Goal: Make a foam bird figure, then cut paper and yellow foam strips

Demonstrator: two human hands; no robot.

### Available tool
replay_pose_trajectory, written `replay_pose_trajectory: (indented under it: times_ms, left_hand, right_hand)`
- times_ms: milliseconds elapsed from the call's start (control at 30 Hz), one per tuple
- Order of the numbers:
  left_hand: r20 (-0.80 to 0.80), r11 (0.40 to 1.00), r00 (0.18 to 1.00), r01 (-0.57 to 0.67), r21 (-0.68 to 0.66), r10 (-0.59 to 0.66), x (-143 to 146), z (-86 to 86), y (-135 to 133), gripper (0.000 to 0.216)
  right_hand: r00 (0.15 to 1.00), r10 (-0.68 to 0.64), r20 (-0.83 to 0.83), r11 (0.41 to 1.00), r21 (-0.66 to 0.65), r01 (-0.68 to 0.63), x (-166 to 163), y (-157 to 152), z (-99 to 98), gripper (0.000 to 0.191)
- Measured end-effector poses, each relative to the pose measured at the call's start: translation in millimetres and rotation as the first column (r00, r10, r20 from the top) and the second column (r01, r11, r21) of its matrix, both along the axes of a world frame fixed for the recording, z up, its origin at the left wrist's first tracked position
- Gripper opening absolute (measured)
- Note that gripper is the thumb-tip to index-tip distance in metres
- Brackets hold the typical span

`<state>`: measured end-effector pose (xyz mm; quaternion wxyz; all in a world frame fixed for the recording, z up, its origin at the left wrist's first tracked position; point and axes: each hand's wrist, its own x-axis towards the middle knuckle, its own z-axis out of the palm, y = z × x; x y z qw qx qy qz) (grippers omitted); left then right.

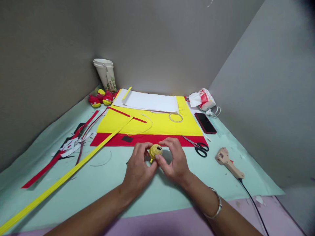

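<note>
Grey walls [159,49] are met by a green cloth [105,177], on which yellow sheets [167,127] are laid at twelve o'clock from the left hand [139,164] and right hand [175,160]; the glue gun [229,164] is placed at three, the phone [205,123] at two. Between both hands' fingertips, the ball [154,151] is narrowly pinched.
</note>
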<state>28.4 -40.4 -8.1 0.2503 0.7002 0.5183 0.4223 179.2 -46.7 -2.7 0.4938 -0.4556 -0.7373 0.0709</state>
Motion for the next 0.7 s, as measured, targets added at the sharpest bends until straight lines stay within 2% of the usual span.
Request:
replay_pose_trajectory:
  times_ms: [700]
  left_hand:
    - [-0.012,1.000,1.000,0.014,0.016,-0.014,0.0,-1.2,-0.8,0.027]
  right_hand:
    - [0.999,0.003,-0.033,1.000,-0.002,-0.003,0.0,-0.1,-2.7,0.025]
